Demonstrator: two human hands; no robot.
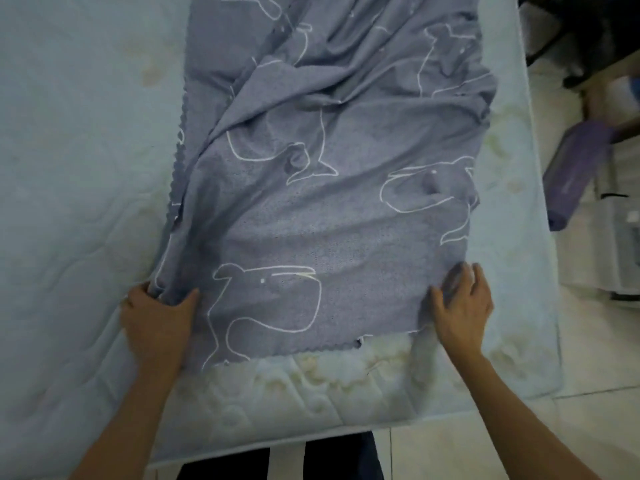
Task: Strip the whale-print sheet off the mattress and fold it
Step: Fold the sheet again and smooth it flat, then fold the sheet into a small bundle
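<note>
The grey-blue whale-print sheet point(311, 168) lies in a long, wrinkled, folded strip down the middle of the pale quilted mattress point(69, 168). Its near scalloped edge ends short of the mattress's front edge. My left hand point(159, 320) grips the bunched near left corner of the sheet, thumb on top. My right hand point(462, 306) holds the near right corner, with the thumb on the cloth and the fingers curled round its edge.
The mattress's front edge point(311, 434) is right before my legs, its right edge point(540, 237) by a tiled floor point(588, 410). A purple bag point(575, 168) and pale boxes point(620, 251) stand on the floor at the right. Dark furniture point(581, 36) is at the back right.
</note>
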